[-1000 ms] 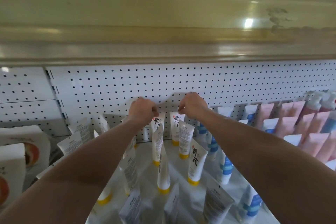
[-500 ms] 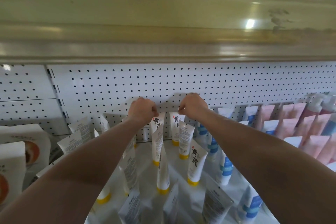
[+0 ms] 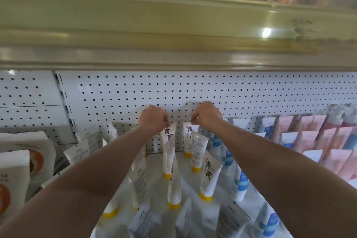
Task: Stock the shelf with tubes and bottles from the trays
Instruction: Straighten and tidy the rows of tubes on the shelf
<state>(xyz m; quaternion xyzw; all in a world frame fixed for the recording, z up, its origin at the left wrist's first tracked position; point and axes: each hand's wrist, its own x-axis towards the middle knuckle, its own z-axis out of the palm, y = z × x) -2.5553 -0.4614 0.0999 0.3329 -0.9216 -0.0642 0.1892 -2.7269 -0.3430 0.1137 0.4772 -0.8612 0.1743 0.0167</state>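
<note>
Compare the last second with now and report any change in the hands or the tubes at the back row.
Nothing visibly changed. The left hand pinches the top edge of one yellow-capped tube at the pegboard, and the right hand pinches the neighbouring tube, both as before.

Tubes (image 3: 209,177) stand in rows on the shelf (image 3: 195,185) before the pegboard (image 3: 173,91) at the far side. Packets (image 3: 23,164) lie left; more tubes — perhaps bottles too — crowd the right (image 3: 313,141).
</note>
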